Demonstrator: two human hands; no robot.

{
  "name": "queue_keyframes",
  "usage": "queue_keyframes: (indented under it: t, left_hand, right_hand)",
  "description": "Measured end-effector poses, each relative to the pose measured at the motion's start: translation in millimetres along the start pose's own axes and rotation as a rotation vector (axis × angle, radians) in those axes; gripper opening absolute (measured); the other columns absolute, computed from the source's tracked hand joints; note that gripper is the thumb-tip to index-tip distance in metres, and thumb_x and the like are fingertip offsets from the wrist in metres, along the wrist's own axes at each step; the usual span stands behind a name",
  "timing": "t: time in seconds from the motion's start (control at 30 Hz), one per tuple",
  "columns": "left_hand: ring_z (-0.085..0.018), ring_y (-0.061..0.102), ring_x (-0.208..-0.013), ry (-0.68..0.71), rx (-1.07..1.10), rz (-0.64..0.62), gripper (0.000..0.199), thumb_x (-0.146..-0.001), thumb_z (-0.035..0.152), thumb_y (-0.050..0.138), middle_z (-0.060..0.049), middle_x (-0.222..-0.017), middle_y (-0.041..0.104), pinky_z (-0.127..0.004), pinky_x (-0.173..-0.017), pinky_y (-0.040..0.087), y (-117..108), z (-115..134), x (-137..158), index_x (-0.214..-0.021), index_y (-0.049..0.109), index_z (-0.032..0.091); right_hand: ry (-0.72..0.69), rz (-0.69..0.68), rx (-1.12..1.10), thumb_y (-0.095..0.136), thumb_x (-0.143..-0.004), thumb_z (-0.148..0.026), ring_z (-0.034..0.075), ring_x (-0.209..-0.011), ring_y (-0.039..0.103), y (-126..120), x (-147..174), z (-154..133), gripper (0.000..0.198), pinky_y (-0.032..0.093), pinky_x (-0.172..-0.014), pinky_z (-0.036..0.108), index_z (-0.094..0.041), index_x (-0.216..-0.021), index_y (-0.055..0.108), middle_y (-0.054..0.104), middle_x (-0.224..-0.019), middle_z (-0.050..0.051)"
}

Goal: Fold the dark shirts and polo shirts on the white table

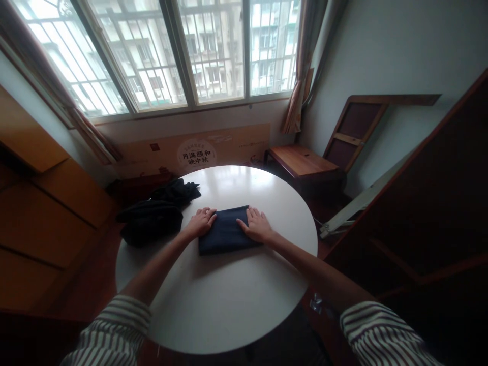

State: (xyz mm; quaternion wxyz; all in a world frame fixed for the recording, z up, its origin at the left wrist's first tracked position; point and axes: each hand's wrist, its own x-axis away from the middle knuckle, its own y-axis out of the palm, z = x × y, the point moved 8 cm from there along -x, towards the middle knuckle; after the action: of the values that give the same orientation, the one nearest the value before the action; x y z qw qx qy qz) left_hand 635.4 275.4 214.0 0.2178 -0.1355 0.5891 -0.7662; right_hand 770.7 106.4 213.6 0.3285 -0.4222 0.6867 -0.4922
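Note:
A dark blue folded cloth [224, 233], shaped into a flat rectangle, lies near the middle of a round white table [229, 300]. My left hand [202, 222] rests at its left edge, fingers stretched forward and the thumb along the side. Across its right edge lies my right hand [258, 225], flat, with the fingers pointing away from me and the thumb spread inward on the fabric. Neither hand grips the cloth; both touch it. What kind of garment or cloth it is, I cannot make out.
Crumpled black clothing [154, 221] lies on the table's left side. Beyond stand a low wooden table [303, 160] and a printed cardboard panel [160, 147] under the barred window [213, 51]. Orange cabinets [46, 213] are at left, a dark wooden panel [427, 229] at right.

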Motion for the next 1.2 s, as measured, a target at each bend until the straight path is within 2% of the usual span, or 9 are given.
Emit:
queue_keyframes:
  t: [0.2,0.27,0.37,0.43,0.5,0.63,0.8,1.07,1.2]
  left_hand:
    - [-0.029,0.064,-0.1,-0.067,0.1,-0.068,0.047,-0.086,0.054,0.05,-0.014,-0.104,0.068,-0.036,-0.094,0.046,-15.2,-9.7,-2.0,-0.114,0.067,0.02]
    - [-0.03,0.065,-0.094,-0.165,0.137,-0.135,0.046,-0.08,0.057,0.057,-0.013,-0.098,0.07,-0.035,-0.084,0.049,-15.7,-14.2,11.0,-0.103,0.069,0.019]
    - [-0.027,0.065,-0.078,-0.223,0.254,-0.261,0.046,-0.071,0.063,0.063,-0.009,-0.082,0.07,-0.03,-0.067,0.048,-10.0,-8.4,44.0,-0.083,0.069,0.019]
    - [-0.021,0.061,-0.063,-0.222,0.394,-0.397,0.05,-0.071,0.069,0.061,-0.005,-0.07,0.065,-0.027,-0.056,0.044,2.1,4.0,71.9,-0.074,0.065,0.019]
    - [-0.018,0.056,-0.055,-0.239,0.514,-0.493,0.056,-0.072,0.074,0.057,-0.002,-0.061,0.061,-0.026,-0.05,0.04,15.2,17.3,97.6,-0.072,0.063,0.018]
    - [-0.019,0.058,-0.056,-0.246,0.567,-0.376,0.055,-0.078,0.072,0.052,-0.002,-0.063,0.062,-0.027,-0.05,0.041,27.1,41.6,110.8,-0.073,0.061,0.018]
    - [-0.021,0.061,-0.063,-0.172,0.391,-0.081,0.045,-0.088,0.053,0.05,-0.006,-0.063,0.063,-0.028,-0.057,0.04,25.5,87.4,51.1,-0.063,0.06,0.017]
    - [-0.021,0.069,-0.077,-0.177,0.38,-0.077,0.042,-0.095,0.044,0.051,-0.012,-0.078,0.072,-0.025,-0.066,0.048,53.2,163.4,-76.9,-0.083,0.071,0.009]
    - [-0.025,0.07,-0.09,-0.162,0.307,-0.06,0.044,-0.097,0.043,0.048,-0.019,-0.094,0.073,-0.026,-0.075,0.05,55.3,182.2,-104.6,-0.096,0.072,0.006]
  right_hand:
    - [0.21,0.15,-0.014,0.037,-0.092,-0.069,0.04,-0.106,0.065,-48.5,39.6,33.6,0.072,0.05,-0.09,0.05,-0.006,-0.116,0.06,0.066,-0.109,0.03]
    - [0.254,0.013,-0.185,0.043,-0.089,-0.071,0.037,-0.084,0.071,-45.9,55.1,48.5,0.074,0.056,-0.074,0.048,-0.006,-0.122,0.053,0.07,-0.094,0.027]
    - [0.243,-0.264,-0.619,0.057,-0.082,-0.07,0.03,-0.057,0.07,-24.5,74.9,51.8,0.094,0.057,-0.053,0.04,-0.009,-0.145,0.023,0.07,-0.07,0.012]
    - [0.238,-0.354,-0.873,0.068,-0.079,-0.062,0.026,-0.053,0.068,-13.4,81.7,47.1,0.107,0.057,-0.049,0.036,-0.014,-0.15,0.005,0.067,-0.062,0.003]
    - [0.218,-0.348,-1.022,0.076,-0.075,-0.051,0.023,-0.056,0.068,-8.2,79.8,43.2,0.11,0.058,-0.051,0.033,-0.017,-0.15,0.003,0.064,-0.063,-0.002]
    - [0.141,-0.188,-0.994,0.072,-0.079,-0.03,0.018,-0.061,0.066,-11.9,52.6,47.7,0.086,0.055,-0.052,0.026,-0.018,-0.147,0.019,0.064,-0.073,-0.002]
    - [0.215,0.17,-0.622,0.056,-0.087,-0.024,0.018,-0.078,0.068,-45.0,-2.3,94.3,0.062,0.055,-0.069,0.027,-0.016,-0.143,0.031,0.069,-0.092,0.006]
    - [0.376,0.229,-0.315,0.06,-0.076,-0.01,0.026,-0.102,0.065,-99.0,-55.3,183.0,0.079,0.05,-0.087,0.031,-0.012,-0.149,0.029,0.068,-0.111,0.015]
    - [0.383,0.211,-0.157,0.057,-0.086,-0.024,0.035,-0.122,0.054,-103.0,-69.7,185.2,0.063,0.04,-0.103,0.047,-0.012,-0.145,0.04,0.058,-0.131,0.023]
